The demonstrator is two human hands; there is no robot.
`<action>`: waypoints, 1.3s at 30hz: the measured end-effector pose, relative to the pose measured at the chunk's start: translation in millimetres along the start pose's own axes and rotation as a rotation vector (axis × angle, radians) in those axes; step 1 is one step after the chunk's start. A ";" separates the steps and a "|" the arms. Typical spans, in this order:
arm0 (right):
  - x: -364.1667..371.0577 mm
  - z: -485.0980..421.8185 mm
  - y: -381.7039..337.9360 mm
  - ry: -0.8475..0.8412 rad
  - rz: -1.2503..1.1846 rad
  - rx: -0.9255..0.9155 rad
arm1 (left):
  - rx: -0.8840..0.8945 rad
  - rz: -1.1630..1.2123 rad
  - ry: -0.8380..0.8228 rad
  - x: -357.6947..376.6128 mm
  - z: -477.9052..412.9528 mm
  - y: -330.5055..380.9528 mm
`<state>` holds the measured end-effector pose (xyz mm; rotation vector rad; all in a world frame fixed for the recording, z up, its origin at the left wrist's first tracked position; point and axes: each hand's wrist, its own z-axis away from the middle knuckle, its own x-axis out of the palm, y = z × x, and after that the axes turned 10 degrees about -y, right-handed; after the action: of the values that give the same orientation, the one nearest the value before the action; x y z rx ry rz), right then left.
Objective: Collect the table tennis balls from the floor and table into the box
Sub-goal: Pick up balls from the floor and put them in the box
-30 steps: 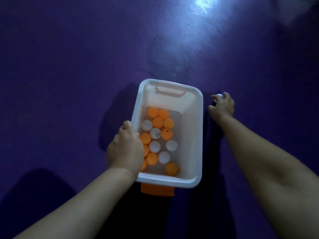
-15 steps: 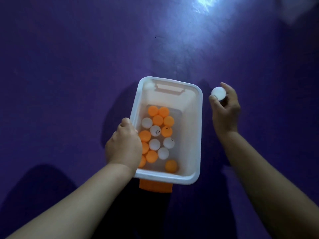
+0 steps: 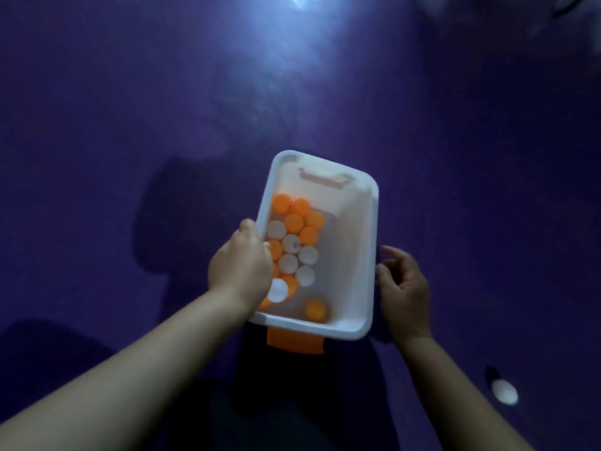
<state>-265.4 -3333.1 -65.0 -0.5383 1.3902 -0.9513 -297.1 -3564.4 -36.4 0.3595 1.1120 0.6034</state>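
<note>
— The left hand [image 3: 240, 271] is clamped on the box [image 3: 353, 255], fingers curled over its left rim.
— And the right hand [image 3: 403, 288]?
— Empty, fingers loosely spread, just beside the right wall.
— The box sits between both hands, long side running away from the person. Orange and white balls [image 3: 294, 244] bunch along its left side, and one white ball [image 3: 504, 391] lies on the purple floor [image 3: 130, 125], lower right.

You are wearing the only camera on your head; it is looking steeply down at the purple floor [image 3: 113, 125], sitting close above the box [image 3: 344, 222] at centre.
</note>
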 end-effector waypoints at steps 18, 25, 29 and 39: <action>-126.1 88.5 167.6 0.141 0.742 0.847 | 0.273 -0.052 -0.324 55.3 21.2 66.7; -102.4 51.4 140.1 0.418 0.272 0.749 | 0.208 -0.026 -0.233 44.3 16.6 50.7; -72.1 9.3 38.8 0.443 -0.108 0.245 | 0.136 0.009 -0.170 31.2 15.1 32.6; 56.8 -26.4 -106.7 -0.061 0.297 -0.503 | -0.109 0.162 0.085 -45.9 15.3 -37.9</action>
<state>-321.6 -3431.8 -15.8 -0.7014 1.6058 -0.3388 -287.1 -3622.1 -17.9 0.3344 1.1330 0.8259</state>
